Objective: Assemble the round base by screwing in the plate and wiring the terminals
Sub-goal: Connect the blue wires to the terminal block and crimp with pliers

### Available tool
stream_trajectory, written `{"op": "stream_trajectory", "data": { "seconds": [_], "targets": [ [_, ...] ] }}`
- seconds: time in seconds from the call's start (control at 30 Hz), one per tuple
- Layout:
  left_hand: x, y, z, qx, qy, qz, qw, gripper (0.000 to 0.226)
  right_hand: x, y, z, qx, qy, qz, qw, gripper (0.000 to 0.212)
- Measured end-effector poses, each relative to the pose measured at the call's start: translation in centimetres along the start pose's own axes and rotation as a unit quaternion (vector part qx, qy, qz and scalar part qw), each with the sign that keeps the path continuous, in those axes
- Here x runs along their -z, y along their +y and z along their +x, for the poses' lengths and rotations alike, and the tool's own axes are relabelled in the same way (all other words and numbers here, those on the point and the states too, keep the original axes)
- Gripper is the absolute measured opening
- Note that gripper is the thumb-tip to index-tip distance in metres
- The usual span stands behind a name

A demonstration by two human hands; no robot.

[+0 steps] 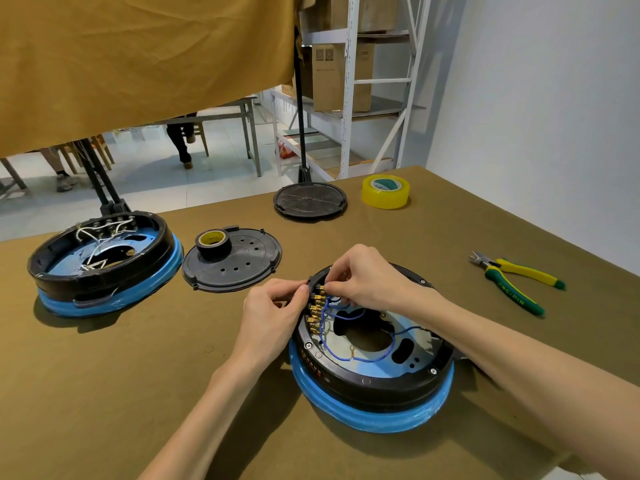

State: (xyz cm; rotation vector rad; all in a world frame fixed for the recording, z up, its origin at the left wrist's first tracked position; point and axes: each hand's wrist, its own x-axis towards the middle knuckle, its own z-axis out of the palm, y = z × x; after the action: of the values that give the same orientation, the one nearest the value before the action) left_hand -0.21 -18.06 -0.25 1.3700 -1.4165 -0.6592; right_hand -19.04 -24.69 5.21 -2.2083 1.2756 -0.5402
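Both hands at the terminals of the near base.

The base (372, 382), ringed in blue, sits on the table (138, 358) at front centre. The left hand (273, 313) pinches its rim by the brass terminals (316, 311); the right hand (363, 275) has fingers curled, pinching at the top terminal where blue wires (360, 355) run. Pliers (516, 278) lie well to the right; a second base (100, 261) sits far left.

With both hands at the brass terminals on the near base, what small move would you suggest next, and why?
Probably seat the blue wire end onto the top brass terminal. The right hand pinches at that terminal while the left hand steadies the rim of the round base beside it. Further along, a ring lug on the blue wire lies loose inside the base, so wiring looks unfinished.
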Motion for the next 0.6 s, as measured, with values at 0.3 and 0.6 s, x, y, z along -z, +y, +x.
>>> {"op": "stream_trajectory", "data": {
  "seconds": [0.3, 0.6],
  "targets": [
    [-0.3, -0.1, -0.3, 0.022, 0.008, 0.000, 1.000, 0.019, 0.2, -0.5, 0.7, -0.131, -0.047, 0.128, 0.982, 0.008],
    [-1.0, 0.7, 0.9, 0.035, 0.000, 0.055, 0.998, 0.022, 4.5, 4.4, -2.2, -0.053, 0.250, -0.098, 0.962, 0.014]
  ]
}}
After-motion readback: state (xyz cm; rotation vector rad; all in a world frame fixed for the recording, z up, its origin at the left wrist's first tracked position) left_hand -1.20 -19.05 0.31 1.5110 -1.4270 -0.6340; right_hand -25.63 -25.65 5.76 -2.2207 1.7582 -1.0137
